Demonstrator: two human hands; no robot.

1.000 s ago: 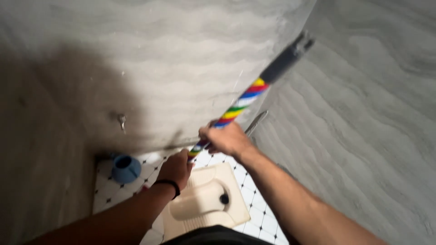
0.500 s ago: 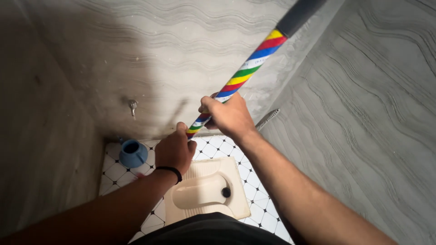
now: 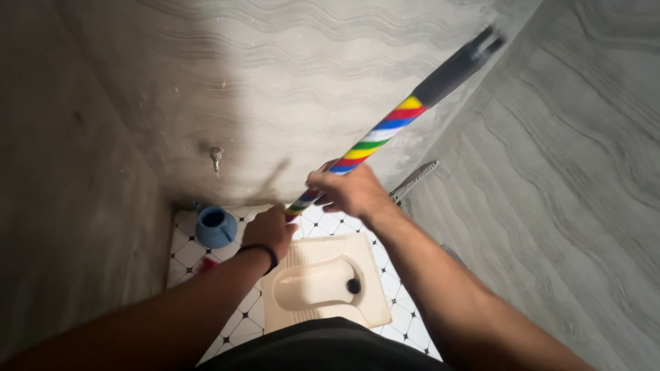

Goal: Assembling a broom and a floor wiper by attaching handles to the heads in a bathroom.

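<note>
Fingers of the left hand (image 3: 269, 232) and right hand (image 3: 352, 192) are wrapping tight around one rainbow-striped pole (image 3: 375, 139), which is slanting up toward the wall corner, its dark grey end blurred. Below are sitting one squat toilet pan (image 3: 323, 282), one blue mug (image 3: 215, 227) and one wall tap (image 3: 216, 156). Since half a second ago, the pole's upper end is dipping lower in view.

A white tiled floor (image 3: 237, 323) with small black diamond accents fills the lower centre of the frame. A cream squat toilet (image 3: 323, 285) is set into it at the middle, while a blue jug (image 3: 214, 227) stands on the tiles at the left, near the wall.
</note>
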